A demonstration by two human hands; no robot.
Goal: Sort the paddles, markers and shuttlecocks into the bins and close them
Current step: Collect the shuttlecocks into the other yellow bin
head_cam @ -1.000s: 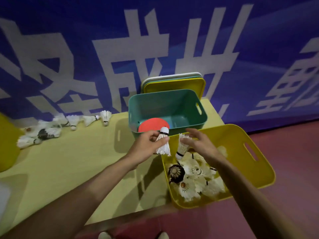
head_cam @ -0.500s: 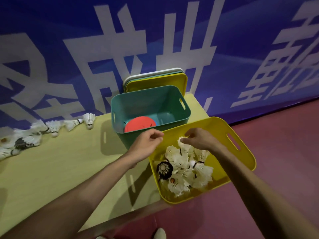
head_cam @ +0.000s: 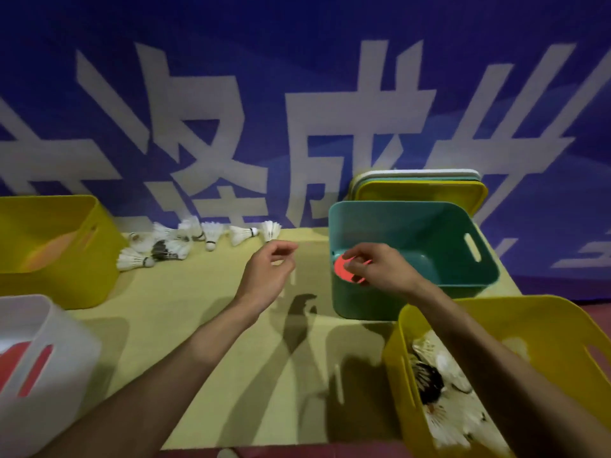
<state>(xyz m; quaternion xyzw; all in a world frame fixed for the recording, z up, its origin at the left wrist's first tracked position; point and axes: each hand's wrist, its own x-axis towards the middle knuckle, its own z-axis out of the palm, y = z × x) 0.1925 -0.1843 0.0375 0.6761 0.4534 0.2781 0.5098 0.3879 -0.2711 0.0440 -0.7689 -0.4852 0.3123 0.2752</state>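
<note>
My left hand point(head_cam: 268, 272) hovers over the middle of the yellow table, fingers loosely curled and apart, holding nothing. My right hand point(head_cam: 377, 268) hangs in front of the teal bin point(head_cam: 459, 272), also empty, partly hiding a red disc marker point(head_cam: 340, 270) inside it. A yellow bin point(head_cam: 542, 312) at the near right holds several white shuttlecocks point(head_cam: 446, 421) and a dark one. More loose shuttlecocks point(head_cam: 172, 246) lie in a row along the table's back edge, left of my hands.
A second yellow bin point(head_cam: 66, 269) stands at the far left. A white bin point(head_cam: 62, 352) with something red inside sits at the near left. Several lids point(head_cam: 420, 190) lean against the blue banner behind the teal bin. Red floor lies to the right.
Both hands released their shuttlecocks into the near yellow bin and lifted away to the left, now empty. The view swung left, bringing the white bin and second yellow bin into sight.
</note>
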